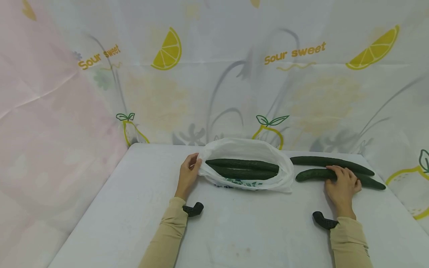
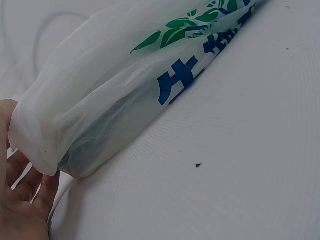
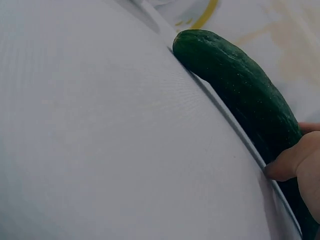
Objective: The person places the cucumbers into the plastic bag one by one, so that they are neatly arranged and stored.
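Note:
A white plastic bag (image 1: pixel 288 178) with green and blue print lies on the table, its mouth spread toward me. Inside it two dark green cucumbers (image 1: pixel 241 163) rest side by side. My left hand (image 1: pixel 188 175) pinches the left edge of the bag's mouth between thumb and fingers; the left wrist view shows the thin plastic (image 2: pixel 37 135) caught there. To the right of the bag, my right hand (image 1: pixel 343 188) grips the middle of the nearer cucumber (image 1: pixel 308 175), thumb on its near side. Just behind that lies another cucumber (image 1: pixel 321 160).
The white table (image 1: pixel 248 227) runs back to a curtain (image 1: pixel 207 85) printed with lemons and lettering. A black wrist device (image 1: pixel 194 209) sticks out from the left sleeve, another black device (image 1: pixel 323 220) from the right one.

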{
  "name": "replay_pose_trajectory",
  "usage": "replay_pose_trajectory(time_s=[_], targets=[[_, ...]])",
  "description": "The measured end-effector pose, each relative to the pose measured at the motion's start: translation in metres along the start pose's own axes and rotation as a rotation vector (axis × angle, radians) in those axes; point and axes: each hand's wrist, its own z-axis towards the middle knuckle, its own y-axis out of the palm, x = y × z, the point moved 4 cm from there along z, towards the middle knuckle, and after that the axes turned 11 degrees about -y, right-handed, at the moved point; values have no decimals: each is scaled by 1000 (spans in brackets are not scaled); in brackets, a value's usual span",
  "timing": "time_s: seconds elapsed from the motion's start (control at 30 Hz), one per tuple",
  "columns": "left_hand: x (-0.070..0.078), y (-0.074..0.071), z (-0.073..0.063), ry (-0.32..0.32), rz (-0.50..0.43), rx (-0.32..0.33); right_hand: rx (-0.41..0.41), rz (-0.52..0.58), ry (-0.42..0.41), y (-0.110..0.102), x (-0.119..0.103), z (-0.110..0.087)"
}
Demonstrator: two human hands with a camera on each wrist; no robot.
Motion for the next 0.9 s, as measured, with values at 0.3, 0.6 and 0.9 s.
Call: replay_pose_trajectory(time_s=[0.3,0.6,0.9], targets=[[-3,0,1,-2,-2,5,186,-15,-62,-7,-5,-1],[-2,-1,-1,-8,-1,8,377,11,-108,-16,-12,3],[-3,-1,0,-7,-2,10,463,46,-136,-27,-19,5]])
